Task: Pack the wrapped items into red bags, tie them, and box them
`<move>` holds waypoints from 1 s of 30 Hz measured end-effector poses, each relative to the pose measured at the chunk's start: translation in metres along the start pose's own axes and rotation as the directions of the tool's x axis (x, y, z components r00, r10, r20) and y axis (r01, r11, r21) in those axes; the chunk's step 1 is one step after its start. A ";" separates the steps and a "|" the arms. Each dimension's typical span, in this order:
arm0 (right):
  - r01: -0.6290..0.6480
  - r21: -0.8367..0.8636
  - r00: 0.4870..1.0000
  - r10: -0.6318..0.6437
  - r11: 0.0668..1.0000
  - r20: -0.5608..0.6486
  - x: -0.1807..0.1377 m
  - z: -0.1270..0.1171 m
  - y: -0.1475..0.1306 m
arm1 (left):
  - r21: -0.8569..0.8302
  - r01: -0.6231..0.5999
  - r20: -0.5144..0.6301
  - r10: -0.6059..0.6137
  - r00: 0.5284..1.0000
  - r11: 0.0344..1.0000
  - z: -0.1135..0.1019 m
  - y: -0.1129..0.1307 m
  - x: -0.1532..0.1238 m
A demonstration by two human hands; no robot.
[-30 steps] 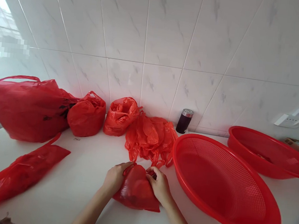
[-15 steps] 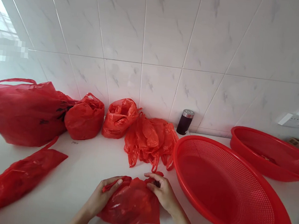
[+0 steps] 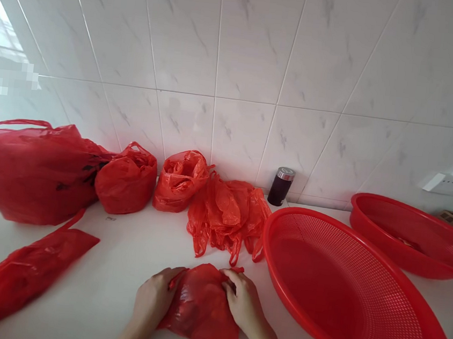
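Observation:
A small red plastic bag (image 3: pixel 199 307) lies on the white counter (image 3: pixel 126 272) right in front of me. My left hand (image 3: pixel 153 301) grips its left upper edge, fingers curled round the plastic. My right hand (image 3: pixel 243 303) pinches the right upper edge near a handle loop. Both hands press the bag between them, bunching its top. What is inside the bag is hidden.
A large red mesh basket (image 3: pixel 354 296) sits close on the right, a second red basket (image 3: pixel 413 237) behind it. Along the tiled wall stand three filled red bags (image 3: pixel 32 170), (image 3: pixel 127 179), (image 3: pixel 179 180), a loose heap of red bags (image 3: pixel 228 213) and a dark jar (image 3: pixel 280 186). Another flat red bag (image 3: pixel 25 272) lies at left.
My hands spread the bag's top apart half a second ago, then drew it back together. The bag now sits narrower between them.

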State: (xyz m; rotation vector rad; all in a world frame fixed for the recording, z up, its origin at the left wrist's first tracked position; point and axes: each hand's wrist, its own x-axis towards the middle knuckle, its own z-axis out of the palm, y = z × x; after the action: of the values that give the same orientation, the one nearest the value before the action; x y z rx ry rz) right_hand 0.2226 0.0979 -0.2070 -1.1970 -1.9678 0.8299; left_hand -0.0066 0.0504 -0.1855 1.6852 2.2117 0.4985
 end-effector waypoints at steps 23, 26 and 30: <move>0.033 -0.272 0.988 -0.073 0.962 -0.138 -0.005 0.002 -0.008 | -0.406 0.005 -0.088 -0.044 0.995 0.914 -0.007 -0.015 -0.007; 0.086 -0.293 0.975 -0.141 0.952 -0.174 -0.003 -0.002 -0.008 | -0.653 0.112 0.049 -0.105 0.993 0.749 -0.023 -0.017 -0.017; 0.141 -0.255 0.953 -0.201 0.957 -0.227 -0.001 -0.004 -0.008 | -0.748 0.142 0.090 -0.113 0.990 0.648 -0.043 -0.021 -0.036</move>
State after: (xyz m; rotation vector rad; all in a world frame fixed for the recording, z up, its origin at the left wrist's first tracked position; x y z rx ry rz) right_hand 0.2222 0.0948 -0.1985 -1.1770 -1.9632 0.3425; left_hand -0.0352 0.0067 -0.1552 1.0520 1.6809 1.1478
